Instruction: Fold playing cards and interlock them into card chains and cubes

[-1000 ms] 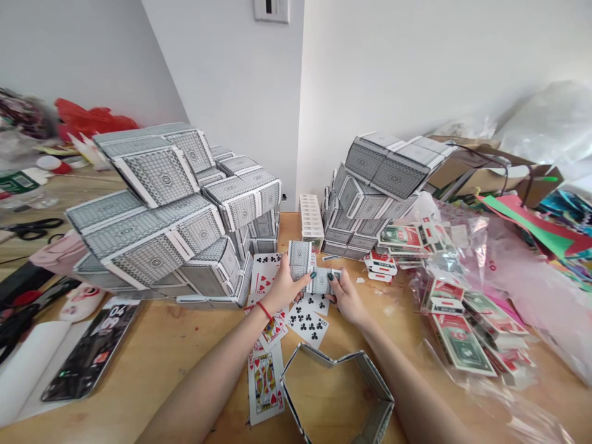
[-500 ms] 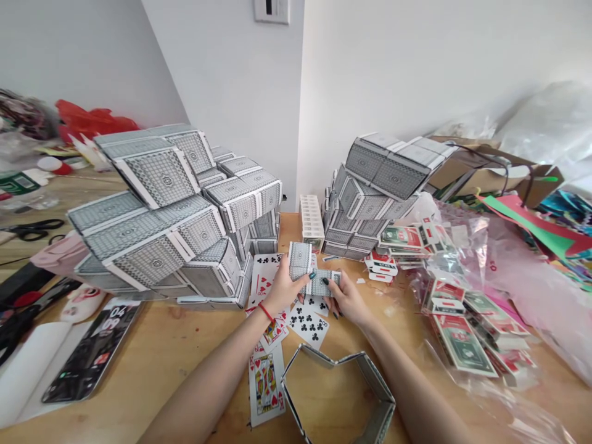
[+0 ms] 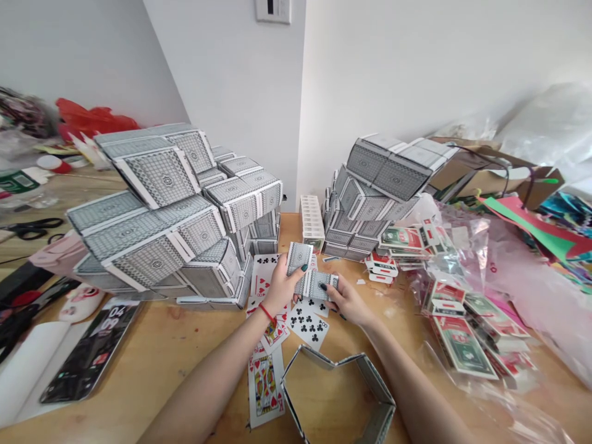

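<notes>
Between both hands are patterned-back playing cards (image 3: 300, 254), held together at an angle. My left hand (image 3: 283, 285) grips the upper card with the thumb on top. My right hand (image 3: 345, 300) pinches the lower card (image 3: 322, 283), thumb pressed on its back. Whether the two are joined cannot be made out. Beneath the hands lie loose face-up cards, among them an eight of clubs (image 3: 309, 325) and a king of hearts (image 3: 266, 385). Nearer me, between my forearms, stands a heart-like outline of folded cards (image 3: 337, 364).
Stacked card-covered blocks rise at the left (image 3: 152, 253) and right (image 3: 388, 172). A phone (image 3: 90, 357) lies at the left, scissors (image 3: 32, 228) behind it. Card boxes (image 3: 462, 342) and plastic wrap (image 3: 490, 253) cover the right side. A long white box (image 3: 311, 219) stands at the back.
My left thumb has moved up and left on the cards. The cards have shifted slightly, showing more of the lower one. Everything else stays in place.
</notes>
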### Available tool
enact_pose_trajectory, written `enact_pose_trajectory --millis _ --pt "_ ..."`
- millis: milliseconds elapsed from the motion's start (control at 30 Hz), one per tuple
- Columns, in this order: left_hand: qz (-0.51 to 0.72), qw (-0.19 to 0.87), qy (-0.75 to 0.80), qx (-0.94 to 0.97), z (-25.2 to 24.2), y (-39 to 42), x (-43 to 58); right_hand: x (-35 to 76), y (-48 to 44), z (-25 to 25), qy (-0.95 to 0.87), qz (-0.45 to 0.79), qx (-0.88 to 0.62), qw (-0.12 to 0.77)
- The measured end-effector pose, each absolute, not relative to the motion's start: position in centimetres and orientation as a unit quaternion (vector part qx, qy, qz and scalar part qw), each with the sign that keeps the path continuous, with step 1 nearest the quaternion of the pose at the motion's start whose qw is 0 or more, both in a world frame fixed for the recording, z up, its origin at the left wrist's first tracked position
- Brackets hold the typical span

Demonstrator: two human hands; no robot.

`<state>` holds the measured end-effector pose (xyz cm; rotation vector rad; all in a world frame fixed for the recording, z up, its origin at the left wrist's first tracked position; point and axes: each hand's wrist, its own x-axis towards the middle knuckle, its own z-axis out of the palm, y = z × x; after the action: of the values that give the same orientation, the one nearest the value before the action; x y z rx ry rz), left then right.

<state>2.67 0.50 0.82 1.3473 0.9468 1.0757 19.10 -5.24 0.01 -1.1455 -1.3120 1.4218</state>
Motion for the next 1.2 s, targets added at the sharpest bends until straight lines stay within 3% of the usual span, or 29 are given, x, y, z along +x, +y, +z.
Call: enact_pose_trajectory --millis 133,300,800,1000,1200 --pt "0.467 0.547 0.386 0.578 0.8 1.1 2.6 19.0 -5.2 -0.2 -0.510 0.575 -0.484 0.418" --pt "0.479 0.509 0.400 0.593 0.2 1.2 2.6 19.1 -4.5 -0.6 -0.431 0.583 -0.500 0.473" --pt "0.476 0.450 0.458 0.601 0.0 0.4 3.2 18.7 -4.4 -1.2 -0.338 0.605 -0.496 0.523" --pt "0.485 0.496 0.380 0.612 0.9 0.2 2.5 18.3 -4.6 -1.2 -0.350 0.584 -0.498 0.537" --pt "0.507 0.494 0.321 0.629 0.3 0.1 2.1 18.8 -4.3 -0.9 -0.319 0.571 -0.438 0.616"
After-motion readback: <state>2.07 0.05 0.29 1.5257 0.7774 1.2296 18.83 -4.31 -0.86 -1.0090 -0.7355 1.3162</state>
